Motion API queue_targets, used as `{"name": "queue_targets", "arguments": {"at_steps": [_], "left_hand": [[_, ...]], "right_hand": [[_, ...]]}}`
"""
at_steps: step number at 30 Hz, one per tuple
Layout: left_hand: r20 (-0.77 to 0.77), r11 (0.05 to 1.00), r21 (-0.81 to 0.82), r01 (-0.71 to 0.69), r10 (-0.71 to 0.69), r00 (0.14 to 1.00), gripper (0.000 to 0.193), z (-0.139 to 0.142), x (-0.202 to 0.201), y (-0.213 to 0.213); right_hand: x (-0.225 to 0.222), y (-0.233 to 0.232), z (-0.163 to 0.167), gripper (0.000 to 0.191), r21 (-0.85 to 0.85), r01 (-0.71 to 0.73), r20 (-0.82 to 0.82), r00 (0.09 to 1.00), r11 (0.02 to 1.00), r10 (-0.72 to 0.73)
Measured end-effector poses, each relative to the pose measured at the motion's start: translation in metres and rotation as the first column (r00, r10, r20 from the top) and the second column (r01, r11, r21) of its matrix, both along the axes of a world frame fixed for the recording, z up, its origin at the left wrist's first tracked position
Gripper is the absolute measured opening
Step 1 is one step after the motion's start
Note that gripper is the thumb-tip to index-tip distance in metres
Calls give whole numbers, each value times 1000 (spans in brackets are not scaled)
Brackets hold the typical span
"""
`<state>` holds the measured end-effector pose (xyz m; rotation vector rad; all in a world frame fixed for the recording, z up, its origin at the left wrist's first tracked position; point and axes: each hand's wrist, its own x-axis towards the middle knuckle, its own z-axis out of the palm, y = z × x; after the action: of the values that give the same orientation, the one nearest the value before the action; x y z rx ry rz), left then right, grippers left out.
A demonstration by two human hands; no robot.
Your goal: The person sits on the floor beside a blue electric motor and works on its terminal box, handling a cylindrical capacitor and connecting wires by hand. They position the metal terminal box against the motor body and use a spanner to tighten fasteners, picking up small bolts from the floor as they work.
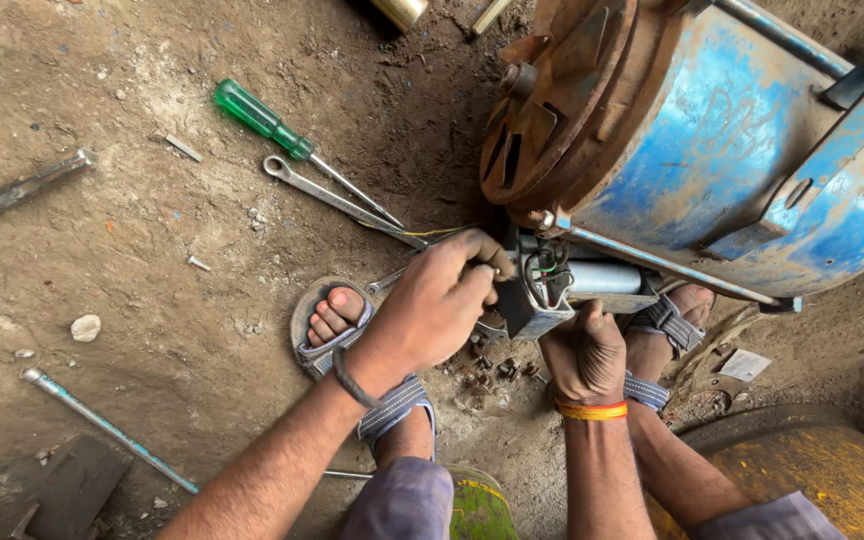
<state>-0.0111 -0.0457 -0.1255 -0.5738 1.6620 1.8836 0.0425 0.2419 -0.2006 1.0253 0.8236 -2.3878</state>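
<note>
The motor (712,150) is lying on its side on the dirt floor (152,260), filling the upper right of our view. We are seeing its long axis running from the rusty end cover (552,110) at the left up and away to the right, so the rusty end is pointing toward the tools. Its body is blue and worn, with long bolts running along the shell. A terminal box (562,285) is sitting open on the underside nearest us, showing a grey capacitor (602,277) and some wires (549,270).

We are reaching our left hand (437,305) to the left edge of that box, fingers pinched together on something small; we cannot tell what it is gripping. Our right hand (582,355) is clenched in a fist just below the box, pressing against its lower edge; whether it is holding anything is hidden.

Small nuts and bolts (487,365) are lying between our feet, which are in sandals. Left of the motor, a green-handled screwdriver (292,145) and a spanner (337,200) are lying side by side, both angled down toward the box. A long rod (102,425) is lying at the lower left, and a dark bar (17,190) at the left edge.
</note>
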Motion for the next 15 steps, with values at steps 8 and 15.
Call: {"name": "queue_targets", "arguments": {"at_steps": [8,15], "left_hand": [[-146,907,-380,180,-251,957,26,-3,-15,24],[-50,958,-196,210,-223,973,28,-15,-18,24]], "right_hand": [[-6,-6,9,16,-34,-76,-71,995,997,74],[-12,-15,17,29,44,-133,-56,989,990,135]]}}
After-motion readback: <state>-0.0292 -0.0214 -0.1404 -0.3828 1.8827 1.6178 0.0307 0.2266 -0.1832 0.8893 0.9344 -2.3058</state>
